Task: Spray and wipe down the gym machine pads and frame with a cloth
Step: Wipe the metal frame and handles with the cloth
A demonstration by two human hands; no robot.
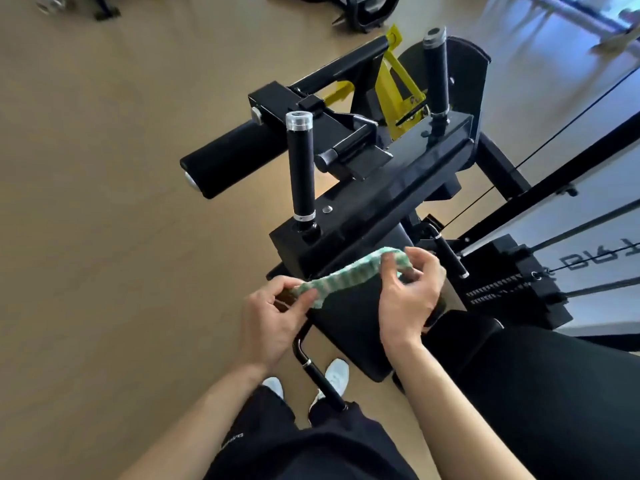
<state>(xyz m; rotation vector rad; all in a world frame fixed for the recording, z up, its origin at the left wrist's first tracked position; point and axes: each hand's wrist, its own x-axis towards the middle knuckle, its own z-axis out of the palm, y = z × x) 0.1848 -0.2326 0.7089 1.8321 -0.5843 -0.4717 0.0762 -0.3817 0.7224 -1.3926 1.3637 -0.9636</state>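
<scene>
A green-and-white striped cloth (349, 271) is stretched between my two hands just above the black seat pad (349, 327) of the gym machine. My left hand (277, 317) pinches the cloth's left end. My right hand (408, 289) grips its right end, with the fingers curled round the fabric. Beyond the pad rises the black frame block (374, 202) with two upright black handles (300, 168), and a black roller pad (225, 157) sticks out to the left. No spray bottle is in view.
A weight stack (512, 282) with cables stands at the right. Yellow adjustment parts (398, 84) sit behind the frame. A black side handle (318, 375) juts out below the seat near my white shoes (336, 374). Wooden floor (104, 237) spreads to the left; other equipment stands at the top.
</scene>
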